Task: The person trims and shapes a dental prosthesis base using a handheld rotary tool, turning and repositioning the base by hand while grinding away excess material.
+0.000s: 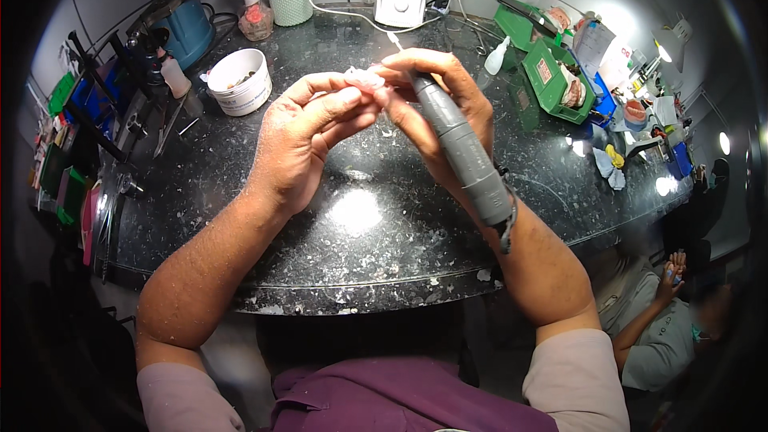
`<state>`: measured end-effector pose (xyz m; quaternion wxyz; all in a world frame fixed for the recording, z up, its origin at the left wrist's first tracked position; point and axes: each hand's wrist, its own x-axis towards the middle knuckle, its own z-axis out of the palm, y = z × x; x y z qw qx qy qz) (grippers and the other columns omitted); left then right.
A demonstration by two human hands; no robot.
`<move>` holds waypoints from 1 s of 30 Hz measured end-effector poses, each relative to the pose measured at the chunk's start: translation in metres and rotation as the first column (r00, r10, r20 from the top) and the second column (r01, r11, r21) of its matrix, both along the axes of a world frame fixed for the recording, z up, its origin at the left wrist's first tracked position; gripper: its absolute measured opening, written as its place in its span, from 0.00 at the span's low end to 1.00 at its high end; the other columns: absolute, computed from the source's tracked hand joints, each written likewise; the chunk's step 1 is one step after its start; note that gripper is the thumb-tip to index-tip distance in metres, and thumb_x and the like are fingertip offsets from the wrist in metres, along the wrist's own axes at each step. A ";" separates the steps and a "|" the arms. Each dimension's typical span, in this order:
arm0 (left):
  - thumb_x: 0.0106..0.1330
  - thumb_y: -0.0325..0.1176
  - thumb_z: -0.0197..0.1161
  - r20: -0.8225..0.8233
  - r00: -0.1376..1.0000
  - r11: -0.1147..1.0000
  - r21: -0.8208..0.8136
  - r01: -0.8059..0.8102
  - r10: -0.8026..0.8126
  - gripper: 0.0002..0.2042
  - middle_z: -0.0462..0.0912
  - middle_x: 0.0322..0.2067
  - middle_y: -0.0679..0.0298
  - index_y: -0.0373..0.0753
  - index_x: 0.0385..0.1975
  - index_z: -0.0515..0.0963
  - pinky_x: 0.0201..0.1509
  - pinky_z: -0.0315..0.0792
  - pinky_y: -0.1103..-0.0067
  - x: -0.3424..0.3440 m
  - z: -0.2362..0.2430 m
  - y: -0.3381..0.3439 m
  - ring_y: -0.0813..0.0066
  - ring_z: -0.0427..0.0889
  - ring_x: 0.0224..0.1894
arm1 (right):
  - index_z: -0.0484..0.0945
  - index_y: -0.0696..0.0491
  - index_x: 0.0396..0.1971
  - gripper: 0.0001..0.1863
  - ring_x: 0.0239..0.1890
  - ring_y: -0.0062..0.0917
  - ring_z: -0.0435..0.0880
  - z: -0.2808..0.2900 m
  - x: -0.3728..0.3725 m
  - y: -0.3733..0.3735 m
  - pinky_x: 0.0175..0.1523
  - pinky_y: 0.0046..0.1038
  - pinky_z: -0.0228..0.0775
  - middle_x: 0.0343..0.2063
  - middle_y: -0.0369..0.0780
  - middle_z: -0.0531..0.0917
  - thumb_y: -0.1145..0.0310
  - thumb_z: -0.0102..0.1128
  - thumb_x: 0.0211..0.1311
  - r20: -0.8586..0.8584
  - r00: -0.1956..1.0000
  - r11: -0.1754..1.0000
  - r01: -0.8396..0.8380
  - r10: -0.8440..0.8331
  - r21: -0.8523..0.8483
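Observation:
My left hand (298, 124) pinches a small denture-like piece (364, 78), pale pink and white, between thumb and fingers above the middle of the bench. Its exact shape is partly hidden by the fingers. My right hand (472, 100) is closed around a grey rotary handpiece (460, 140), which slants with its cable end toward me. The right fingertips meet the piece from the other side. Where the tool's tip touches, if it does, I cannot make out. Fine pale dust lies on my left hand and forearm.
A white tub (240, 84) stands left on the dark, dust-specked bench (352, 260). Behind are a pink-capped bottle (256, 20), a mint pot (290, 2) and a white control box (400, 4). Green cases (552, 80) with dental models sit right. Another person (660, 336) sits lower right.

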<state>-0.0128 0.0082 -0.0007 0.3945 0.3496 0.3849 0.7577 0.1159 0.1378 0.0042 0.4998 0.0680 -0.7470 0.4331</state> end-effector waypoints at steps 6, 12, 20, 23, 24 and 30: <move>0.65 0.28 0.65 -0.281 0.934 0.975 0.080 -0.209 0.223 0.14 0.84 0.42 0.61 0.34 0.49 0.77 0.49 0.74 0.78 0.012 0.008 0.002 0.76 0.82 0.41 | 0.77 0.54 0.48 0.15 0.47 0.21 0.83 0.010 0.007 -0.002 0.52 0.23 0.76 0.42 0.38 0.82 0.79 0.64 0.60 0.095 0.994 0.989 -0.042 0.056 -0.141; 0.64 0.28 0.66 -0.253 0.940 0.973 0.036 -0.226 0.228 0.08 0.86 0.35 0.61 0.33 0.40 0.81 0.48 0.77 0.79 0.005 0.000 0.000 0.77 0.84 0.38 | 0.81 0.53 0.48 0.17 0.33 0.24 0.78 0.010 0.008 0.004 0.40 0.24 0.74 0.36 0.39 0.83 0.71 0.64 0.57 -0.060 0.944 0.911 0.330 -0.325 0.247; 0.64 0.30 0.67 -0.085 0.976 0.979 -0.022 -0.204 0.201 0.08 0.86 0.34 0.60 0.33 0.37 0.82 0.46 0.78 0.79 0.009 0.003 0.002 0.75 0.84 0.36 | 0.77 0.55 0.45 0.19 0.41 0.29 0.86 -0.013 -0.005 -0.004 0.45 0.27 0.79 0.41 0.44 0.84 0.75 0.69 0.51 -0.133 0.985 0.991 0.122 -0.114 0.053; 0.64 0.31 0.66 -0.065 0.980 0.981 -0.032 -0.192 0.190 0.07 0.86 0.34 0.60 0.33 0.37 0.82 0.45 0.78 0.79 0.008 0.001 -0.001 0.75 0.85 0.35 | 0.76 0.56 0.43 0.18 0.48 0.32 0.84 -0.010 -0.001 -0.002 0.53 0.31 0.76 0.42 0.45 0.83 0.79 0.66 0.51 -0.101 0.987 0.970 0.145 -0.127 0.194; 0.65 0.31 0.66 -0.060 0.982 0.983 -0.032 -0.182 0.180 0.07 0.86 0.34 0.61 0.34 0.36 0.82 0.45 0.78 0.79 0.008 0.000 -0.002 0.76 0.85 0.35 | 0.74 0.57 0.43 0.17 0.53 0.33 0.82 -0.007 0.000 -0.002 0.60 0.34 0.72 0.43 0.45 0.82 0.82 0.63 0.52 -0.076 0.989 0.941 0.143 -0.126 0.307; 0.65 0.32 0.65 -0.130 0.974 0.979 -0.064 -0.194 0.185 0.07 0.86 0.33 0.61 0.35 0.35 0.83 0.44 0.77 0.81 0.008 0.000 -0.002 0.77 0.85 0.34 | 0.75 0.56 0.42 0.18 0.54 0.35 0.81 -0.008 0.000 -0.002 0.62 0.39 0.70 0.43 0.44 0.81 0.82 0.65 0.50 -0.046 0.995 0.980 0.099 -0.092 0.171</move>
